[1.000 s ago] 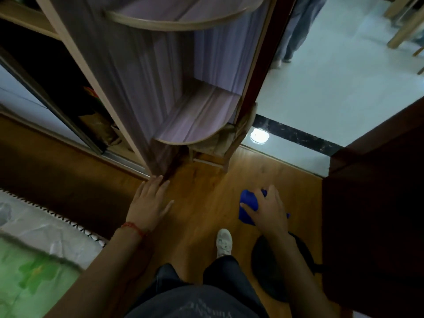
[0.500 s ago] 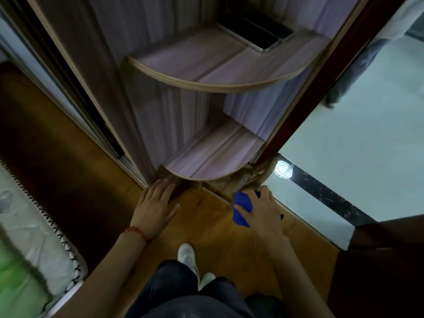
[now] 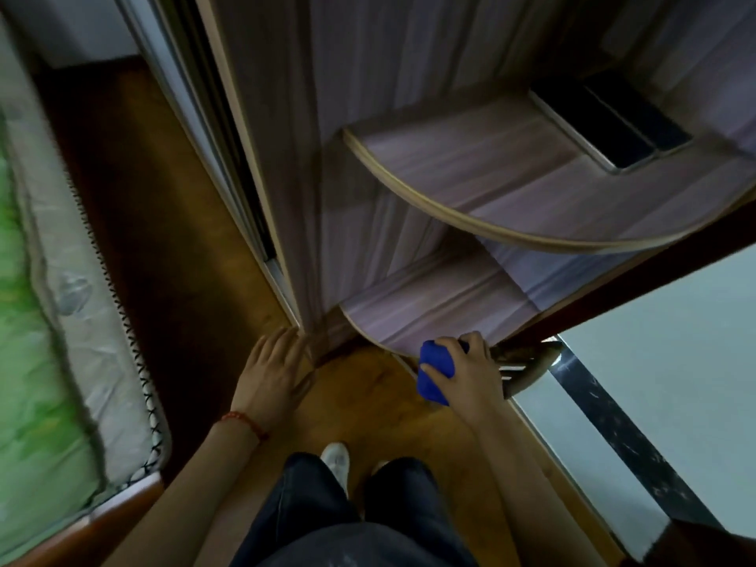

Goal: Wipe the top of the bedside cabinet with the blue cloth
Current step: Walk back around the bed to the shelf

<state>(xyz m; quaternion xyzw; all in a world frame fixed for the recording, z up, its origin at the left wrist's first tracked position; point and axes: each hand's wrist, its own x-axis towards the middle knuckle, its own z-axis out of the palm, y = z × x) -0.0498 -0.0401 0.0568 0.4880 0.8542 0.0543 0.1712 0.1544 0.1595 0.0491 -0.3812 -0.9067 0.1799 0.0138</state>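
My right hand grips a crumpled blue cloth just in front of the lowest rounded shelf of a purple-grey corner unit. My left hand hangs with straight, relaxed fingers near the unit's bottom corner, above the wooden floor, holding nothing. No bedside cabinet top can be made out in this view.
A higher rounded shelf carries a dark flat device. A small wooden stool sits under the lowest shelf by the doorway. A mattress with a green sheet lies at left. Pale tiled floor stretches to the right.
The view has swung leftward and upward along the shelf unit. Both hands have kept their pose, my right hand still gripping the blue cloth, now nearer the lowest shelf.
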